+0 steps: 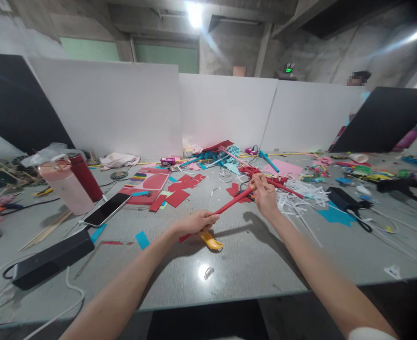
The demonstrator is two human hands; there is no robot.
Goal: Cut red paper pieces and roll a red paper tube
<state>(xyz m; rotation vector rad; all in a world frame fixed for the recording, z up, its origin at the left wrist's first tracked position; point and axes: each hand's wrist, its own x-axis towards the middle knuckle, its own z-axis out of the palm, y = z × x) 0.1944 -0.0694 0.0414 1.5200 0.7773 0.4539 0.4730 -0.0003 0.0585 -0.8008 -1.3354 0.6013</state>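
Note:
A slim red stick, seemingly wrapped in paper, slants between my two hands above the table. Its lower end sits in the closed fingers of my left hand. Farther up, my right hand pinches it with thumb and fingers together. Below my left hand lies a curved yellow plastic piece, partly covered by the fingers. Just behind my right hand are more red sticks and a heap of white paper strips. Where the far end of the held stick stops is hidden by that hand.
Red paper pieces lie left of centre. Toward the left are a phone, a black power strip, a pink bottle and a red flask. Blue paper and cables lie right. White panels close the back.

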